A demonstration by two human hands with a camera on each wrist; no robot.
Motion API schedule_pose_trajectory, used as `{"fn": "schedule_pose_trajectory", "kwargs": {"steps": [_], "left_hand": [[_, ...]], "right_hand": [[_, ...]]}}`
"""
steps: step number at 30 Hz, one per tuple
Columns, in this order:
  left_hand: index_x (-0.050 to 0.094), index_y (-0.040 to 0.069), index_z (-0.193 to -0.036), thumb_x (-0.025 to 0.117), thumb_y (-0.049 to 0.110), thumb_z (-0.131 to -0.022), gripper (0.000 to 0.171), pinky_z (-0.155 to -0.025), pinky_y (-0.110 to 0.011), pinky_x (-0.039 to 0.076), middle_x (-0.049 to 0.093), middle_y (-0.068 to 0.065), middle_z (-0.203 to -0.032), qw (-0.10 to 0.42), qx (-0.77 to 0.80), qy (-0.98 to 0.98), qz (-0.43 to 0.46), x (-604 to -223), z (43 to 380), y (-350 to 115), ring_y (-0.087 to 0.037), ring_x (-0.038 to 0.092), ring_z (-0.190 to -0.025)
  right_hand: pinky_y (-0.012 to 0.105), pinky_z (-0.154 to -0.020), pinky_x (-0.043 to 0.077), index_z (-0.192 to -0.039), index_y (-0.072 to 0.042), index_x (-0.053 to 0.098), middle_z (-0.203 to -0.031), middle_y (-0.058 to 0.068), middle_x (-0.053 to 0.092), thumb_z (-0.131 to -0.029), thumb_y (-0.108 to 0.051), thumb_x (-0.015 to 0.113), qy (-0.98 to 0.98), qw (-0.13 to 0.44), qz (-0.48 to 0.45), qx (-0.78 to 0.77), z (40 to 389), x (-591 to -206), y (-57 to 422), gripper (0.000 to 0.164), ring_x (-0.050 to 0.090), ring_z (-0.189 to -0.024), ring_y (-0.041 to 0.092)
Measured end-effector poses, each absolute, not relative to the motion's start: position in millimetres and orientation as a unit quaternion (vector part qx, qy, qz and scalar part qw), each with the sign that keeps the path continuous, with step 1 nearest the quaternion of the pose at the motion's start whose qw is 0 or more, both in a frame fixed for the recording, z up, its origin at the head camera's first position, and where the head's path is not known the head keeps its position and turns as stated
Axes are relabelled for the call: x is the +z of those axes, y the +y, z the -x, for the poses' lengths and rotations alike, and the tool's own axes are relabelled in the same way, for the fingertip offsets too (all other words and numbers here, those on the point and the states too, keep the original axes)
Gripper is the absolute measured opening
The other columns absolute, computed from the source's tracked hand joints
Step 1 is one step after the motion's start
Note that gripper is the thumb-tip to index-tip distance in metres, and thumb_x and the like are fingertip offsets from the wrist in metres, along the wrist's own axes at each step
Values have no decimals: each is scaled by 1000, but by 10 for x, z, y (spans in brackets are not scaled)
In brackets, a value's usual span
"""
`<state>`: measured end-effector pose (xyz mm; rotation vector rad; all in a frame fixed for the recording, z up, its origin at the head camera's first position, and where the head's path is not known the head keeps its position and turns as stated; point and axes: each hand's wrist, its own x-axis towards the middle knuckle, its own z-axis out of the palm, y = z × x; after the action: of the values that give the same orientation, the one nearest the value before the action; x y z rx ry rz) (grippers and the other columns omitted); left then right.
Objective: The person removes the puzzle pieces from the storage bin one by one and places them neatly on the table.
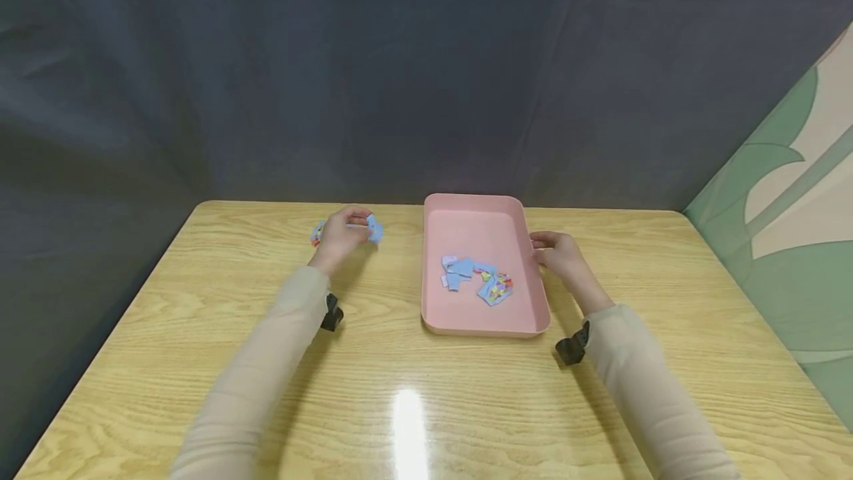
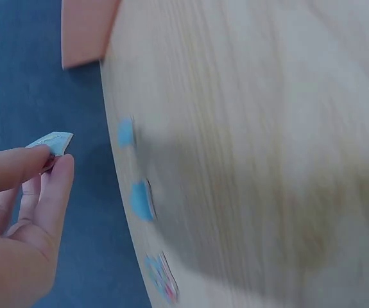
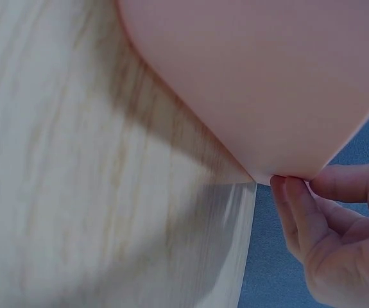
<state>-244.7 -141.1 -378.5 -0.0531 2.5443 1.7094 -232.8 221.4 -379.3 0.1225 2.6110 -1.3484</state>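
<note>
My left hand pinches a small flat light-blue puzzle piece between thumb and fingertips, above the far left part of the table. Beneath it, a few more blue pieces lie on the wood, one of them a multicoloured piece; in the head view the hand partly covers them. To the right stands a shallow pink tray. Several blue pieces and colourfully printed ones lie together in its nearer half. With thumb and fingers, my right hand grips the tray's right side at the rim.
The wooden table ends at a dark blue curtain behind the tray. A green and beige patterned panel stands along the right side. Each wrist carries a small black camera.
</note>
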Motion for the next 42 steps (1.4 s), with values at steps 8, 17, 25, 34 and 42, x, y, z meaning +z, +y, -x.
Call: {"fn": "schedule_pose_trajectory", "kwargs": {"steps": [8, 17, 25, 34, 42], "left_hand": [[47, -3, -134, 47, -5, -90, 45, -93, -33, 48, 50, -24, -129, 29, 536, 842, 52, -3828, 2435, -1750, -37, 52, -123], [51, -6, -130, 46, -9, -85, 45, -69, -14, 48, 52, -26, -125, -13, 501, 860, 95, -3846, 2398, -2090, -36, 57, -110], [59, -7, -120, 51, -10, -80, 41, -73, -16, 39, 61, -29, -117, -66, 452, 883, 110, -3937, 2434, -2247, -27, 62, -95], [58, -8, -121, 51, -11, -80, 41, -86, -30, 46, 61, -30, -116, -65, 441, 886, 129, -3997, 2465, -2292, -36, 60, -103], [58, -10, -122, 48, -12, -77, 46, -78, -21, 40, 61, -30, -117, -61, 424, 893, 138, -4035, 2492, -2344, -37, 57, -107]], "right_hand": [[11, -67, 45, -134, 14, 44, -128, 33, 52, -86, 3, 48, 888, 97, -34, -449, 2319, -3811, 2228, 49, 55, -98, 21], [16, -67, 47, -126, 15, 51, -113, 29, 60, -79, 0, 54, 866, 80, -4, -494, 2368, -3908, 2323, 49, 57, -87, 18], [13, -72, 47, -134, 13, 43, -130, 33, 51, -87, 2, 48, 883, 102, -39, -457, 2296, -3796, 2231, 49, 55, -108, 30], [12, -73, 48, -134, 14, 43, -130, 33, 51, -86, 3, 45, 880, 100, -34, -462, 2320, -3838, 2234, 49, 55, -109, 30], [15, -76, 48, -134, 14, 43, -129, 33, 51, -86, 3, 44, 879, 96, -27, -466, 2303, -3820, 2218, 50, 54, -110, 32]]}}
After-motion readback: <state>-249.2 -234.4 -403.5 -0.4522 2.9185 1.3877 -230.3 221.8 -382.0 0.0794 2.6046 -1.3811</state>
